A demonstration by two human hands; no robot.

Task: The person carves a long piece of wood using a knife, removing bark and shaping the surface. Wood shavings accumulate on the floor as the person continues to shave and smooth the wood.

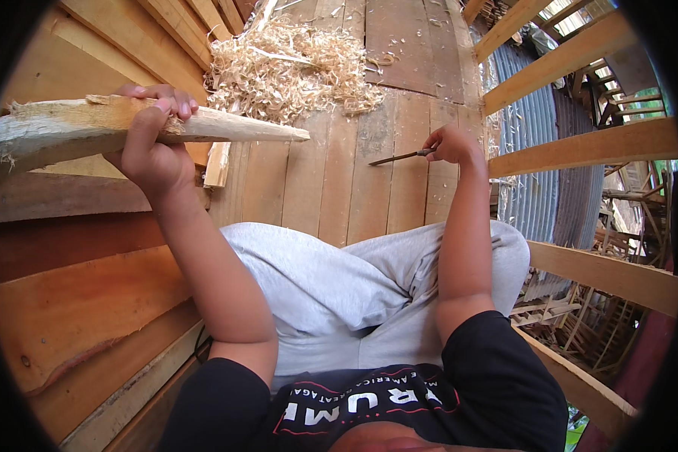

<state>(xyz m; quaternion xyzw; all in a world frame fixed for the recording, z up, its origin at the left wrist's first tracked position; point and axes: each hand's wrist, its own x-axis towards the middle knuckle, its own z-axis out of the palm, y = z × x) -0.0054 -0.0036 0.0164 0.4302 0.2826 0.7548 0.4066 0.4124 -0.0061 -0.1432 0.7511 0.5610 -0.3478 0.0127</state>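
Note:
My left hand [157, 139] is wrapped round a long, rough piece of wood [233, 126] at the left. The wood lies sideways in the air, its pale cut end tapering to a point toward the middle of the view. In my right hand [453, 145] is a thin-bladed knife [394, 159], its dark blade pointing left over the plank floor. The fingers close round its handle and mostly hide it. A stretch of air separates the knife from the wood's pointed tip.
Curly wood shavings [301, 71] are heaped on the plank floor [339, 181] ahead. Boards [83, 324] line the left side. Wooden rails [580, 147] stand at the right, with corrugated metal sheets [535, 128] beyond and lower. A short wood strip [218, 164] lies beneath the held wood.

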